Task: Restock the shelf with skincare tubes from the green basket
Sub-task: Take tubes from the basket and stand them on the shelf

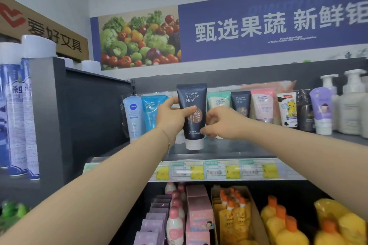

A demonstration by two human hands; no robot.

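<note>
A dark navy skincare tube (192, 97) with a white cap stands cap-down, held just above the top shelf (229, 150). My left hand (172, 116) grips its left side, thumb across the front. My right hand (221, 123) reaches in from the right, and its fingertips touch the tube's lower right edge. Behind stands a row of tubes: a pale blue Nivea tube (133, 117), a bright blue tube (152, 111), a mint tube (218, 99), another navy tube (241, 103), a pink tube (262, 105). The green basket is not in view.
White pump bottles (352, 101) and a lilac bottle (322, 111) fill the shelf's right end. Price labels (219, 172) line the shelf edge. Below are pink bottles (175, 223), pink boxes (199, 211) and yellow pouches (235, 217). A grey divider (47, 125) and blue cans (18, 115) stand left.
</note>
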